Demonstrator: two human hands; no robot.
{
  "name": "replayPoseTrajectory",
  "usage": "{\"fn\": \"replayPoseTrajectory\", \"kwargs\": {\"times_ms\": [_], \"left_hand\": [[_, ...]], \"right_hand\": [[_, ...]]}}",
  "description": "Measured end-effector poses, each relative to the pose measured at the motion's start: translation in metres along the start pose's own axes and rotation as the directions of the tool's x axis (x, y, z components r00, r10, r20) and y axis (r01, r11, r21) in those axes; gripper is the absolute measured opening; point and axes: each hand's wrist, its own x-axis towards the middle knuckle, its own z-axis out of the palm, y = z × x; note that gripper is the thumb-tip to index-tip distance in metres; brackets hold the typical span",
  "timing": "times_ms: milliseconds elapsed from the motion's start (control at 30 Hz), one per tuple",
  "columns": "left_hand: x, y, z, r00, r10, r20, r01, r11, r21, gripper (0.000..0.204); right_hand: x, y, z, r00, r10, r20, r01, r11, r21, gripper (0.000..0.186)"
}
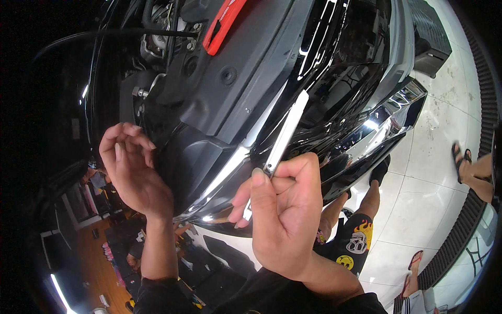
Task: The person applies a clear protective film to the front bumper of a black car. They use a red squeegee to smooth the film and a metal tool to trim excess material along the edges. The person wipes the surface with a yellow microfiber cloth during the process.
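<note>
My right hand is closed around a slim silver utility knife, pinching it between thumb and fingers. The knife's pointed tip slants up and to the right, over the glossy black front of a car. Its tail end pokes out below my curled fingers. To the left, my left hand hovers palm up beside the engine bay, fingers loosely bent and apart, and I see nothing in it. Between the hands lies a black plastic cover edged by a bright chrome strip.
A red looped piece rests on the engine cover. Bare engine parts show at upper left. On the right, a dark cabinet stands on the white tiled floor. Other people's feet are at the right; a cluttered dark table stands lower left.
</note>
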Motion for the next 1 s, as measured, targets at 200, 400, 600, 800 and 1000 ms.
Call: {"fn": "replayPoseTrajectory", "kwargs": {"times_ms": [200, 400, 600, 800, 1000], "left_hand": [[-0.002, -0.002, -0.01, 0.999, -0.014, 0.043, 0.013, 0.999, 0.037, 0.041], [-0.002, -0.002, -0.005, 1.0, -0.014, -0.019, 0.014, 1.0, 0.027, 0.041], [-0.001, -0.002, -0.006, 1.0, 0.014, 0.011, -0.014, 1.0, 0.015, 0.041], [-0.002, -0.004, -0.007, 1.0, 0.012, 0.004, -0.012, 1.0, -0.019, 0.038], [-0.001, -0.002, -0.005, 0.999, 0.033, 0.007, -0.033, 0.999, 0.008, 0.036]], "right_hand": [[-0.005, 0.004, 0.005, 1.0, -0.003, 0.001, 0.003, 1.0, -0.014, 0.017], [-0.012, 0.008, 0.008, 1.0, 0.023, -0.004, -0.023, 1.0, -0.011, 0.017], [-0.017, 0.011, 0.011, 0.999, 0.04, -0.005, -0.041, 0.999, -0.021, 0.018], [-0.024, 0.014, 0.014, 0.999, 0.042, 0.019, -0.042, 0.999, -0.013, 0.019], [-0.032, 0.019, 0.019, 0.998, 0.058, 0.035, -0.057, 0.998, -0.01, 0.018]]}}
